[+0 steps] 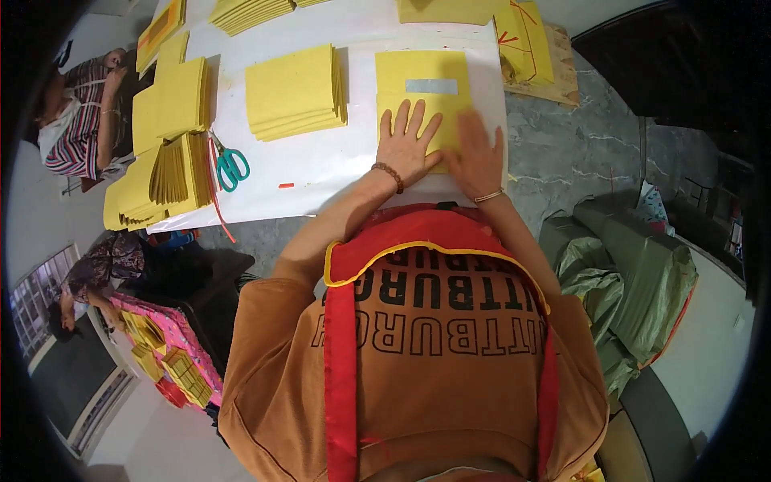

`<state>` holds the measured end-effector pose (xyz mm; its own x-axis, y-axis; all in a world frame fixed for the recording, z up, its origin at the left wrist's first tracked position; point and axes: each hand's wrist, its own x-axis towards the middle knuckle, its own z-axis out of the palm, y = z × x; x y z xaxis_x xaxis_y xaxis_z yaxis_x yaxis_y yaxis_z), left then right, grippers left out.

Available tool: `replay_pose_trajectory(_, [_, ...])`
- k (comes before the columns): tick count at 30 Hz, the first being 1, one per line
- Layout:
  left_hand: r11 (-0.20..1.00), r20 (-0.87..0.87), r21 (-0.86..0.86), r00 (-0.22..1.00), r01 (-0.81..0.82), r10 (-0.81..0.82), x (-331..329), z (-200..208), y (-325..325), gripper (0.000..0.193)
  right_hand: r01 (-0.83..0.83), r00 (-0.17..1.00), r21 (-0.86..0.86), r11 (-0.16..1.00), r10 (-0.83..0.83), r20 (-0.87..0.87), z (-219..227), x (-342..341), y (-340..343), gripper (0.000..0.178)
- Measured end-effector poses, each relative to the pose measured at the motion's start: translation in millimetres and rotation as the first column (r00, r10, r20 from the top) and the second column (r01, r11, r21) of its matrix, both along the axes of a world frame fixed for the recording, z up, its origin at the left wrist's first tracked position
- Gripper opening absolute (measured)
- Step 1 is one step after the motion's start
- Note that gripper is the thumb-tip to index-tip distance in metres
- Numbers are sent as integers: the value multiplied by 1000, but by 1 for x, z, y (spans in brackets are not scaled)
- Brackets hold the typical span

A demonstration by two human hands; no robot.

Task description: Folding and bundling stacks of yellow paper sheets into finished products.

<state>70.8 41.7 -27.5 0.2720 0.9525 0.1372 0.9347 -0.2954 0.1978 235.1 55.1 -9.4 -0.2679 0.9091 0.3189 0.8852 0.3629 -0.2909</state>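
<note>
A yellow paper sheet (pixel 409 66) lies near the right edge of the white-topped table, with a silver rectangle (pixel 431 86) across its upper part. My left hand (pixel 408 146) rests flat on the sheet's lower left, fingers spread. Beside it, my right hand (pixel 475 157) is over the sheet's right edge, thumb out toward the left hand; its fingers are stretched out and smeared by motion. Neither hand grips anything. Left of my hands sits a stack of folded yellow papers (pixel 291 92).
Teal-handled scissors (pixel 232 169) lie beside fanned yellow stacks (pixel 169 173) on the left. A small red piece (pixel 286 185) is near the table's front edge. Green wrapped bales (pixel 626 273) stand at right; a tied yellow bundle (pixel 530 48) sits on a pallet. Two other people work at left.
</note>
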Motion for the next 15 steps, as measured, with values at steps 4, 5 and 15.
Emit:
replay_pose_trajectory(4, [997, 103, 17, 992, 73, -75, -7, 7, -4, 63, -220, 962, -273, 937, 254, 98, -24, 7, -6, 57])
replay_pose_trajectory(5, [997, 98, 20, 992, 74, -76, -14, 9, -2, 63, -225, 964, -271, 936, 253, 75, -26, 7, -5, 56])
replay_pose_trajectory(15, [930, -345, 300, 933, 214, -103, 7, 16, -6, 35, -461, 767, -529, 713, 19, -642, -16, 30, 28, 48])
